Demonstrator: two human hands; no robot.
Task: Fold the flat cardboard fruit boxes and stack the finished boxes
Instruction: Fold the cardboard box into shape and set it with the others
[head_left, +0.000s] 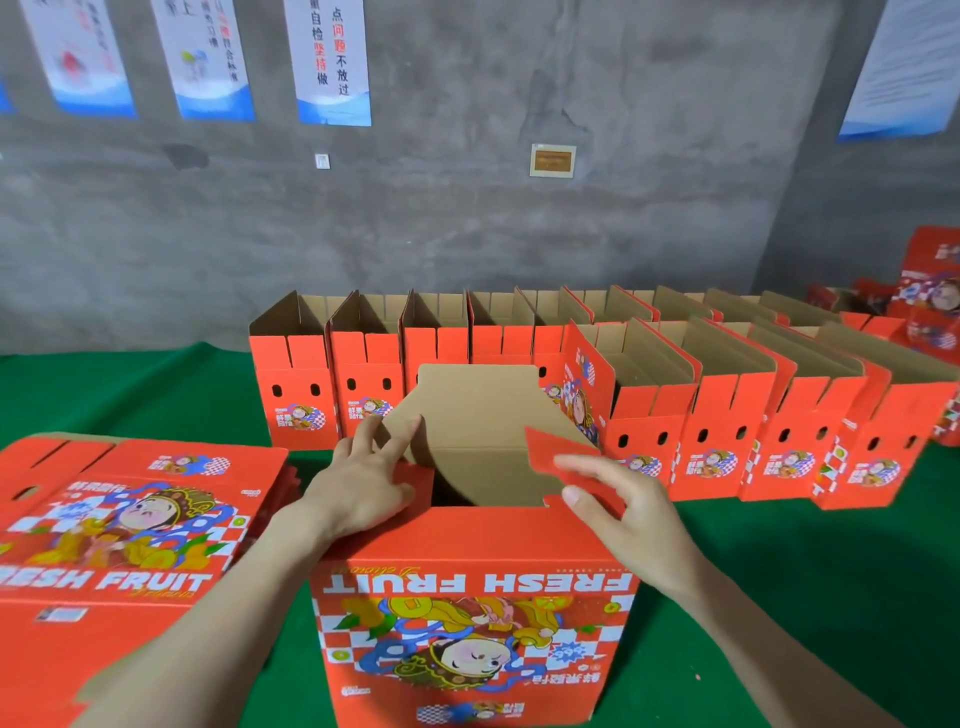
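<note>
In the lower centre of the frame a red cardboard box (467, 623) stands on the green table cover (156, 395), its top open. The printed "FRESH FRUIT" lettering on its near wall reads upside down. A wide brown flap (478, 410) rises from the box's far wall above the opening.

The left hand (363, 483) lies at the box's left edge with its fingers straight and spread. The fingertips (410, 428) press on the lower left corner of the brown flap, and the thumb rests on the red panel beneath; it grips nothing. The right hand (618, 514) is at the box's right edge and pinches a red flap (556, 452) between thumb and fingers. That flap is angled in over the opening.

At the lower left, just beside the box, a stack of flat boxes (130, 519) lies printed side up. Across the middle of the frame, from left of centre to the right edge, folded boxes (291, 395) stand upright in close rows with their tops open and brown insides showing. More red boxes (930, 291) are heaped at the far right edge.

Behind it all is a grey wall (519, 218), with posters (332, 62) hanging along the top of the frame.
</note>
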